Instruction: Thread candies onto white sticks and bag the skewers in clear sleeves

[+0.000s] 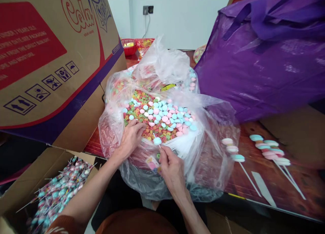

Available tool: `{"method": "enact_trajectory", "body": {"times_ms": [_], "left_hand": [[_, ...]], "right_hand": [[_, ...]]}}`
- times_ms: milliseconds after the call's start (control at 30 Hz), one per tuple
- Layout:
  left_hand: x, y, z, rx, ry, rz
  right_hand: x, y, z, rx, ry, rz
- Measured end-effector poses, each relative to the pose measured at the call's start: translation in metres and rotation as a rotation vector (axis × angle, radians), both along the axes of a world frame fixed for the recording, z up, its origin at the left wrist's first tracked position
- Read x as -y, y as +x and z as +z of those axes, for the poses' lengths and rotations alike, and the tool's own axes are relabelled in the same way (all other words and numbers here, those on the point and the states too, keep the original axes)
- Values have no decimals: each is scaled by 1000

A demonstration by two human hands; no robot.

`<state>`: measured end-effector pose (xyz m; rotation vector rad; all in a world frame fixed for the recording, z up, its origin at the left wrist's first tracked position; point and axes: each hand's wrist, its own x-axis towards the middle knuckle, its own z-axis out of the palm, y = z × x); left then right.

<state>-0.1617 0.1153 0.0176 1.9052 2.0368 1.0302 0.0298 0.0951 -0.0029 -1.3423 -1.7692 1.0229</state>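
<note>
My right hand (172, 166) pinches a thin white stick with a pale blue marshmallow (157, 141) threaded near its upper end. The stick's tip pokes out above the marshmallow. To its left, my left hand (132, 135) rests on the small coloured gummy rings (166, 135), its fingers curled together. What its fingertips hold, if anything, is hidden. Pink, blue and white marshmallows (165, 119) lie heaped over the rings. A clear plastic bag (215, 125) spreads open around the candy. White sticks (188, 142) lie bundled at the right of the heap.
Skewered marshmallow sticks (238, 157) lie on the red-brown table (236, 183) at right. A large cardboard carton (83, 68) stands at left and a purple bag (264, 64) at right. Below left, an open box (27, 186) holds many candy sticks. A red basket (129, 50) sits behind.
</note>
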Motion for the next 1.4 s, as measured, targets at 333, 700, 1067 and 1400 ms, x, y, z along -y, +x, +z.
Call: {"method": "enact_trajectory", "body": {"times_ms": [333,700,1067,1400], "left_hand": [[-1,24,4,-301,-209,67],[-20,27,8,-324,-160,-8],[-22,27,-5,-178,-33,-52],[-25,33,0,-331,-139,-63]], "right_hand": [[1,0,0,2,-15,7],[1,5,2,-30,-37,-7],[0,8,6,-9,-14,-9],[0,10,5,-2,2,-7]]}}
